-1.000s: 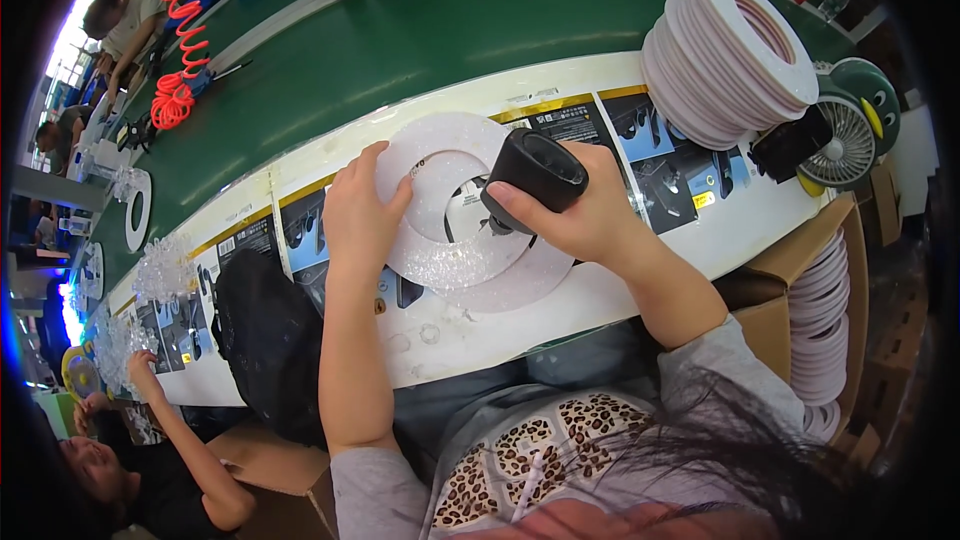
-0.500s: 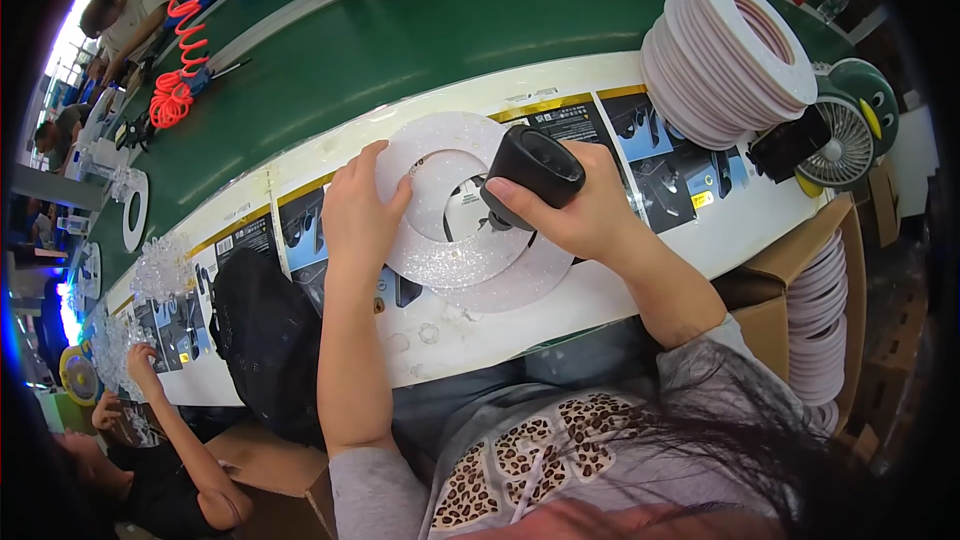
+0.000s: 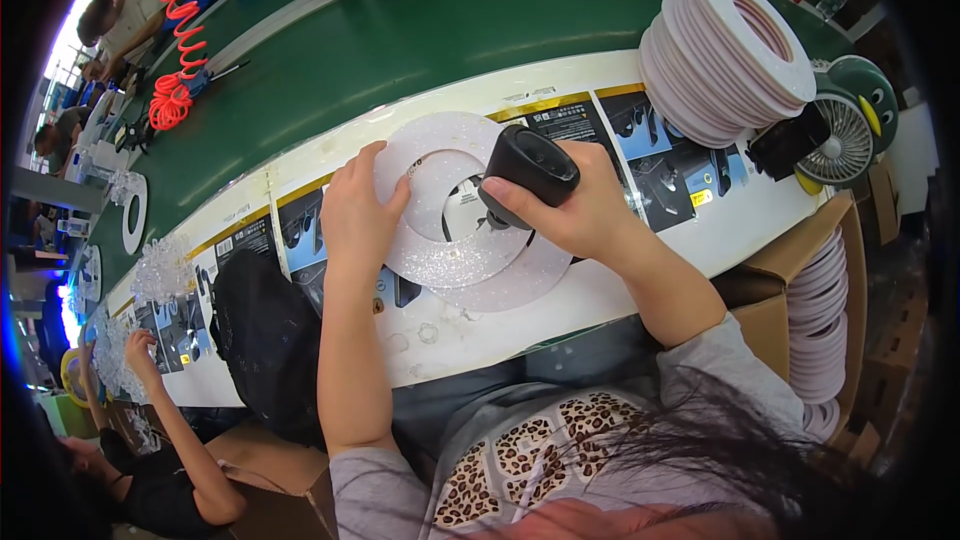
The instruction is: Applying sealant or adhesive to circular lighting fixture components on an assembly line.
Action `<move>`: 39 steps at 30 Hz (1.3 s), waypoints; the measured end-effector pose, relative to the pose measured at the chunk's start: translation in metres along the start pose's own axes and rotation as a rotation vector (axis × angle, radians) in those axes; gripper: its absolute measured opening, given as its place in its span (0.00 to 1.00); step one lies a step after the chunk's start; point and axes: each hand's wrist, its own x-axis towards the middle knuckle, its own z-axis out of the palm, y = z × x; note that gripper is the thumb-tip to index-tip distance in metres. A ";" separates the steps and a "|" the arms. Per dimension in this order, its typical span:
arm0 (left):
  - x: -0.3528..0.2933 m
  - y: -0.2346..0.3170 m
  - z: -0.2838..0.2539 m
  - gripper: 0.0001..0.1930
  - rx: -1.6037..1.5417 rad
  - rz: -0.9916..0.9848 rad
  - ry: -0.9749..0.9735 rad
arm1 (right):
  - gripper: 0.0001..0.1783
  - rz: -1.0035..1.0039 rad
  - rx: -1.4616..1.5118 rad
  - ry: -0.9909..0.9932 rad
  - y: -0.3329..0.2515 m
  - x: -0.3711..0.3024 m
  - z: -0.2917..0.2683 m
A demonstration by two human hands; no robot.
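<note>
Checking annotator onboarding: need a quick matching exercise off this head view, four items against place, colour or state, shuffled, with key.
Column one
1. left hand
2. black handheld device
3. stack of white rings
4. coiled cord

Column two
A. beside the small fan
B. at the left side of a glittery white ring
C. red-orange
D. gripped by the right hand

Pairs: 1-B, 2-D, 3-A, 4-C

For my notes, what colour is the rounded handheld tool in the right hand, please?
The rounded handheld tool is black (head view).
</note>
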 end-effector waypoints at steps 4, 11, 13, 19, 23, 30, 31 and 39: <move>0.000 0.001 0.000 0.22 0.000 -0.002 0.001 | 0.14 0.000 0.000 -0.001 0.001 0.001 0.000; 0.000 0.002 -0.001 0.22 -0.006 -0.017 -0.005 | 0.14 -0.014 0.006 0.031 0.000 0.000 -0.002; 0.000 0.001 0.000 0.22 -0.009 -0.011 0.002 | 0.13 -0.015 0.016 0.045 -0.002 0.000 -0.004; 0.000 0.002 -0.002 0.22 -0.020 -0.010 -0.002 | 0.11 -0.022 0.053 0.061 -0.004 -0.002 -0.008; 0.001 -0.006 -0.001 0.22 -0.003 -0.015 0.005 | 0.11 -0.066 0.055 0.022 -0.006 -0.002 -0.007; 0.003 -0.006 -0.005 0.22 -0.010 -0.071 0.061 | 0.17 -0.055 0.053 0.032 -0.004 -0.002 0.001; 0.002 -0.006 -0.005 0.22 -0.010 -0.073 0.061 | 0.17 -0.052 0.041 0.029 -0.004 -0.002 0.002; 0.002 -0.008 -0.005 0.22 0.007 -0.045 0.051 | 0.12 -0.068 0.006 -0.045 -0.005 -0.003 -0.001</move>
